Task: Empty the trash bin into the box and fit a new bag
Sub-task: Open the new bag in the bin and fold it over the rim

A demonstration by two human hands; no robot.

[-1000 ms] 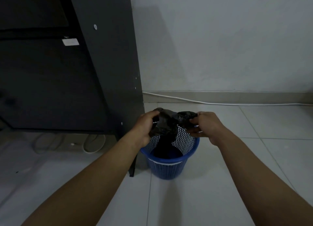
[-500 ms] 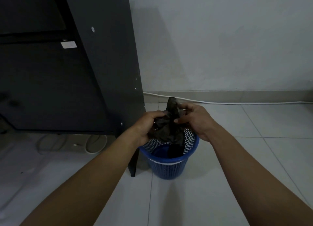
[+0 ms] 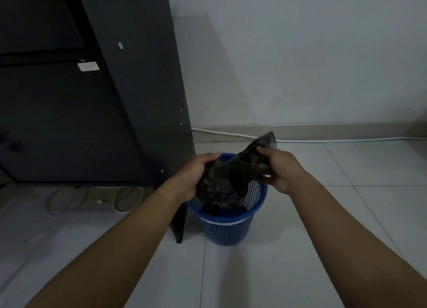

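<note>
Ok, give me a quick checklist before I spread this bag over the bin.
1. Left hand grips bag: ok.
2. Right hand grips bag: ok.
3. Bag over bin mouth: ok.
4. Bag mouth open: not ok, bunched.
5. Bin upright on floor: ok.
6. Bin empty inside: cannot tell, bag hides it.

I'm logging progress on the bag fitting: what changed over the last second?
The black bag, stretched between both hands a second ago, got bunched; the right hand now pinches one corner, drawn up and right, while the left hand grips the bunch. Neither let go; the blue bin stayed put.
</note>
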